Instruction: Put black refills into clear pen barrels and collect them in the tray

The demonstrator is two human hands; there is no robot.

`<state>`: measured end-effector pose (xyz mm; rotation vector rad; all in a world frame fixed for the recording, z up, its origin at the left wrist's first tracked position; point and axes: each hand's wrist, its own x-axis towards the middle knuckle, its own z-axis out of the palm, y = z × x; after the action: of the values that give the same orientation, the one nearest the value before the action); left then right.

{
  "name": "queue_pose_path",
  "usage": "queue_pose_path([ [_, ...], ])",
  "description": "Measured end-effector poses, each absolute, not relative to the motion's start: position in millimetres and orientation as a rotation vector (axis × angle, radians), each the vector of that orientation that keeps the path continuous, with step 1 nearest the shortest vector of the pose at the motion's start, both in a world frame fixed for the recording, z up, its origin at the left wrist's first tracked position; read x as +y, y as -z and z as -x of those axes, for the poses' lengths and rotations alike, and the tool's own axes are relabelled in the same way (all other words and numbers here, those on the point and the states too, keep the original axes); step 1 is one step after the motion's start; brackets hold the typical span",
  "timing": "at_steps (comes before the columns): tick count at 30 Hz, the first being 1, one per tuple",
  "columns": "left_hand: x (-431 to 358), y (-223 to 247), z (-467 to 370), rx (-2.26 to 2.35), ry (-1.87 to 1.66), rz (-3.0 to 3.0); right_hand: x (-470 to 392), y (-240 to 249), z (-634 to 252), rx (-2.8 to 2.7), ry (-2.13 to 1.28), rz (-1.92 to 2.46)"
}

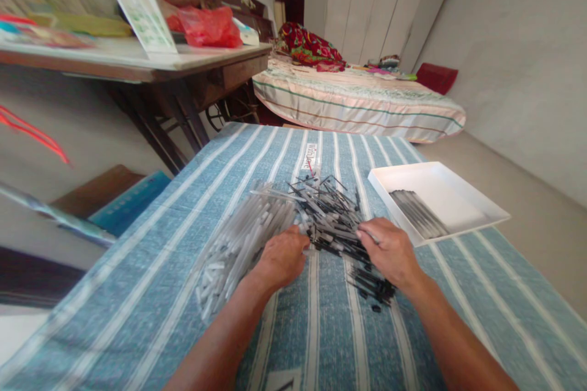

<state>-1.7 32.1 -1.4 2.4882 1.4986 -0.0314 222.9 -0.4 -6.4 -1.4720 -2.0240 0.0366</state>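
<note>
A heap of pale translucent tubes point(247, 232) lies left of centre on the striped cloth. Beside it is a loose pile of dark, thin pen parts point(328, 211), with more black pieces point(373, 284) nearer the front. My left hand point(284, 256) is closed at the edge between the two heaps; a pale tube shows by its fingertips. Over the right side of the dark pile, my right hand point(389, 250) pinches a thin greyish piece. A white tray point(463, 195) to the right holds a row of assembled-looking grey pens point(418, 214).
The blue striped cloth point(174, 256) covers the table. At the back left stands a desk point(192, 61) with a red plastic bag point(211, 27). Behind is a bed point(358, 98). A blue box point(131, 201) sits low at the left.
</note>
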Motion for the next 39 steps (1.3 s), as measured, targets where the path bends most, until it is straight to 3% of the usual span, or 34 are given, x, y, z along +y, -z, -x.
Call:
queue_pose_path([
  [5, 33, -3, 4, 1.510, 0.002, -2.467, 2, 12, -184, -2.172, 0.019, 1.424],
  [13, 33, -8, 5, 1.610, -0.022, -2.423, 11, 33, -182, -2.196, 0.189, 1.712],
  [28, 27, -6, -4, 1.417, -0.016, -2.457, 6, 24, -196, -2.171, 0.035, 1.615],
  [39, 37, -4, 7, 1.344, -0.408, -2.130, -6, 12, -200, -1.621, -0.521, 1.330],
])
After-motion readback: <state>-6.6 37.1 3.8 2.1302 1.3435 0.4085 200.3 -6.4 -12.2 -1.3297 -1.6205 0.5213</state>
